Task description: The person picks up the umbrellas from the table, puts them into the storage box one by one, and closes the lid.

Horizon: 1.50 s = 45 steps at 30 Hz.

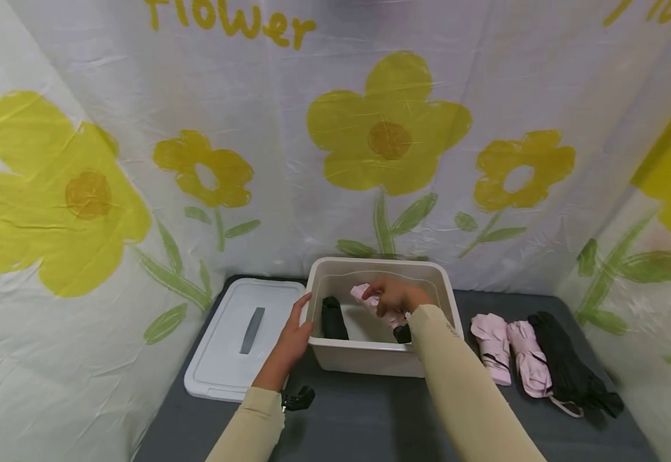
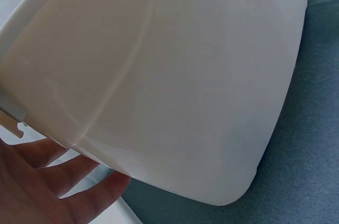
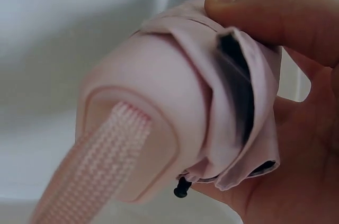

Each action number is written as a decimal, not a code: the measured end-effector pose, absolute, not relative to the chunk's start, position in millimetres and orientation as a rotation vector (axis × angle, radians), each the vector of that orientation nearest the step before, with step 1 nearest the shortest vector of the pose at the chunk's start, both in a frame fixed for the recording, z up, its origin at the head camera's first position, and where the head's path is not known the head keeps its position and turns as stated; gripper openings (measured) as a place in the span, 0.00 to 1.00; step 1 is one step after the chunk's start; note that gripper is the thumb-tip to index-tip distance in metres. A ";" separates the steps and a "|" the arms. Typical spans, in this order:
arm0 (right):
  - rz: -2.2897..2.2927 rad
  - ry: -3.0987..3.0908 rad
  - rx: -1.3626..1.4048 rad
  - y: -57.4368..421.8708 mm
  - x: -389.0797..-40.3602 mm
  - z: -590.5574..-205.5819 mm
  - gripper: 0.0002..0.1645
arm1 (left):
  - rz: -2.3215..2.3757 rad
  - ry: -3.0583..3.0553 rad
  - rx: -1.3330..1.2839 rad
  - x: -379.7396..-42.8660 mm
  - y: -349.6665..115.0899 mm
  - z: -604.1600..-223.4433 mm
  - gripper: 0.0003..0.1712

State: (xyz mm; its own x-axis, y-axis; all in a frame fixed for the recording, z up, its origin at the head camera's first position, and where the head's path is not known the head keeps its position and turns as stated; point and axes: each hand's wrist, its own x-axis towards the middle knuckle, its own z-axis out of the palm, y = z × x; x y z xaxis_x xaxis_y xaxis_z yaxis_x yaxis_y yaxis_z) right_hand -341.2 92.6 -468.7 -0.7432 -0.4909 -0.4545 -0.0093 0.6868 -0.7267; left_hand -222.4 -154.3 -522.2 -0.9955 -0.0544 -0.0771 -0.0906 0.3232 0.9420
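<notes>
Woven strap [image 3: 92,168], right-wrist view only, on pink folded umbrella [image 3: 148,60]; right hand [image 1: 398,296] grips umbrella within pale bin [image 1: 364,360]. Head view: black bundle [image 1: 333,319] also inside. Left hand [image 1: 294,335]: fingers extended, touching bin's left side.

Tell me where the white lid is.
In the head view, the white lid lies on the dark table, left of the bin, near the left hand.

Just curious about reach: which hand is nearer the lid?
Left: the left hand touches the bin beside the lid; the right hand is inside the bin, farther away.
</notes>
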 end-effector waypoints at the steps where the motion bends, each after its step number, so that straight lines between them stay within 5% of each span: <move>1: -0.977 2.230 -0.367 91.8 -341.7 -470.3 0.35 | 1.815 2.515 -0.150 -222.4 -154.6 -521.9 0.36; 45: -1.047 2.039 -0.167 53.7 -337.3 -484.3 0.25 | 1.838 2.545 -0.106 -222.1 -154.5 -525.9 0.35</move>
